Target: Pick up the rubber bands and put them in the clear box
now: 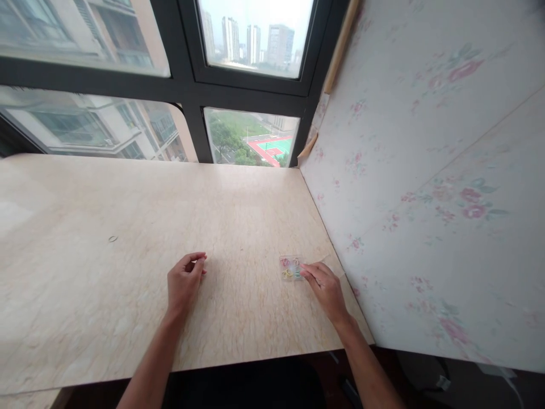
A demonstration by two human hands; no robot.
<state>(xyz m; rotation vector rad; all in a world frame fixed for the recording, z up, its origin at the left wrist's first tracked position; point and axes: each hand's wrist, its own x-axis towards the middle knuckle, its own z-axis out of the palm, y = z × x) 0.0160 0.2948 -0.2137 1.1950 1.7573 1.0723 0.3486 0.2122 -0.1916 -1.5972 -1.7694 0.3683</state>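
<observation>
A small clear plastic compartment box (291,279) lies on the pale stone-patterned sill, right of the middle. Little loops show in it, pink in the far left part and yellow in the near left, with something green at the near right. My right hand (327,285) is at the box's right side, thumb and fingertips pinched together over its edge; whatever they grip is hidden. My left hand (185,279) rests on the sill left of the box, its fingers curled into a pinch. Anything between those fingertips is too small to make out.
A thin dark loop (113,239) lies on the sill (106,307) at the left. The flowered wall (409,227) rises close beside my right hand. Dark-framed windows (183,108) close off the back. The sill's front edge runs below my forearms.
</observation>
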